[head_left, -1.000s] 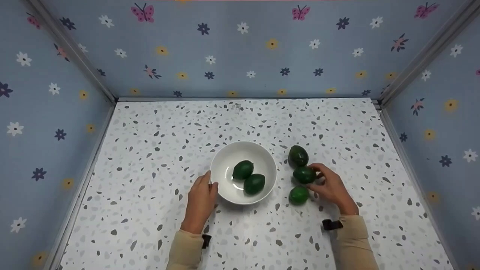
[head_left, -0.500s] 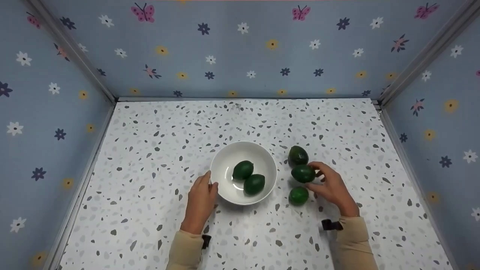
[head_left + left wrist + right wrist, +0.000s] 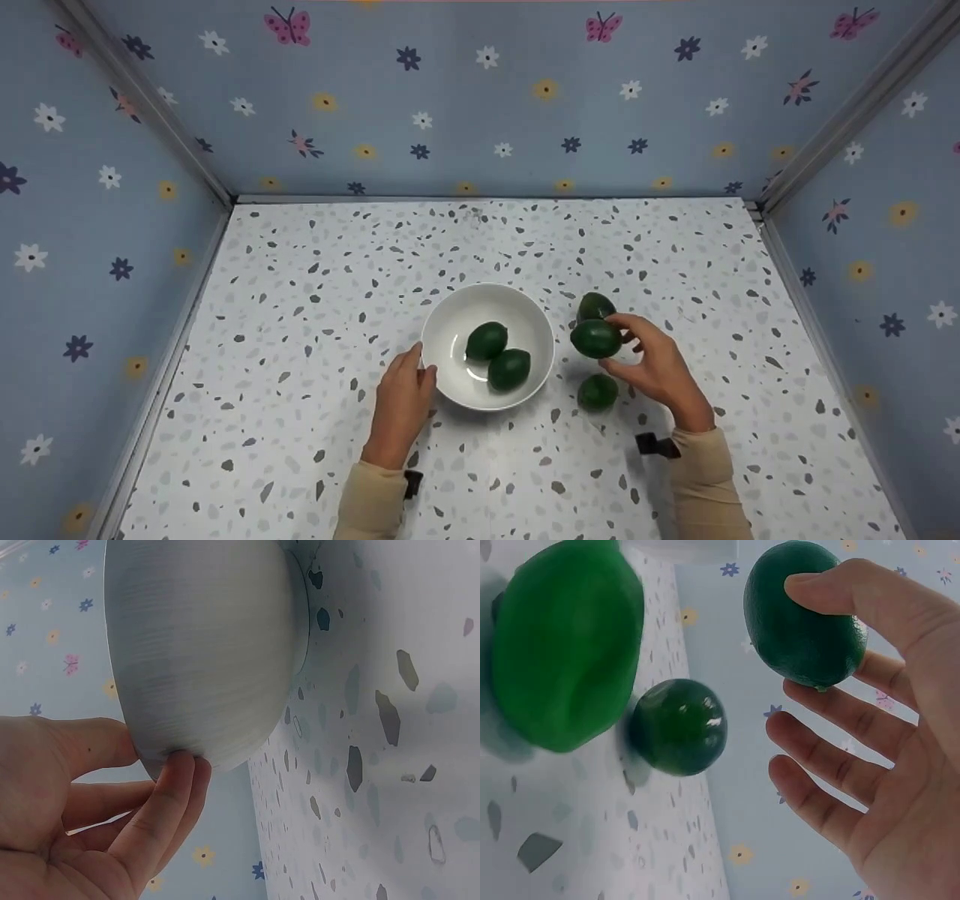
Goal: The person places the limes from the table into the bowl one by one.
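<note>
My left hand (image 3: 403, 401) grips the left rim of a white bowl (image 3: 448, 322). In the left wrist view its thumb lies at the rim and fingers press the bowl's outer wall (image 3: 202, 652). Inside the bowl two dark green limes (image 3: 487, 341) lie touching. Right of the bowl, my right hand (image 3: 656, 366) pinches another lime (image 3: 596, 339) between thumb and fingers. The right wrist view shows this held lime (image 3: 799, 630) raised off the table, the other fingers spread. One lime (image 3: 596, 305) sits behind it, partly hidden, and a brighter one (image 3: 598, 392) lies in front.
A white speckled table (image 3: 300, 337) carries everything. Blue flowered panels (image 3: 465, 97) stand at its back and both sides, with grey metal strips (image 3: 150, 105) along the corners. A dark strap piece (image 3: 658, 445) shows at the right wrist.
The right hand has lifted its lime off the table and brought it slightly left and back, over part of the far lime. Left hand and bowl hold still.
</note>
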{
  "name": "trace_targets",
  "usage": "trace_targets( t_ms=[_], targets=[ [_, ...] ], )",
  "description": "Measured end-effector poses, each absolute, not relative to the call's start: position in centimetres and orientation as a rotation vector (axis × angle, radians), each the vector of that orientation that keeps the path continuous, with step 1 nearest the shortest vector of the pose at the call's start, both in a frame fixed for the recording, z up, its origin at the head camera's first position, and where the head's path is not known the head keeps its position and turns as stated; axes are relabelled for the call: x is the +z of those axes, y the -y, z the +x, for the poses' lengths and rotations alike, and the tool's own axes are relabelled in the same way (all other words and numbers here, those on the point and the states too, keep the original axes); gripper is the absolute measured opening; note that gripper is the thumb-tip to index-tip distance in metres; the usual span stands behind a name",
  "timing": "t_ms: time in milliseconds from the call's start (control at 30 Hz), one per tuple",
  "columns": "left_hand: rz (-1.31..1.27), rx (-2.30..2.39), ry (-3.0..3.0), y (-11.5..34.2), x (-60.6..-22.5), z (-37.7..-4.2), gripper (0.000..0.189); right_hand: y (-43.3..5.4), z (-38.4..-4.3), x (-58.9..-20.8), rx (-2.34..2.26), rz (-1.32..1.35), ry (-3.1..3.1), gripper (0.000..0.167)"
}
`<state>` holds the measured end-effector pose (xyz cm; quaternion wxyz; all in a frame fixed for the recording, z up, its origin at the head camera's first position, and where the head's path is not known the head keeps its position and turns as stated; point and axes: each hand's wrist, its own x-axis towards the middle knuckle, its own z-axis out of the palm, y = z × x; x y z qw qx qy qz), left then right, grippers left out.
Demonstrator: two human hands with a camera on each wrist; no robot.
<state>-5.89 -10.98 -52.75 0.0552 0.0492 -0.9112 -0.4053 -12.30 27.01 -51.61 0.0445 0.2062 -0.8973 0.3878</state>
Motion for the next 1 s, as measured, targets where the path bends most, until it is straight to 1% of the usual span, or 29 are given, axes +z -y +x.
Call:
trace_targets(
  t_ms=[300, 533, 1000],
  targets=[
    [0.197, -1.250, 2.787, 10.9, -52.7, -6.0, 0.049, -25.5, -12.7, -50.9, 1.203, 0.684, 2.715, 0.061],
    [0.183, -1.251, 2.790, 10.9, -52.6, -5.9, 0.049, -24.5, -13.0, -50.5, 1.194, 0.693, 2.707, 0.060],
    [0.196, -1.258, 2.793, 10.9, -52.6, -5.9, 0.049, -22.5, -13.7, -50.7, 1.110, 0.737, 2.706, 0.060]
  ],
)
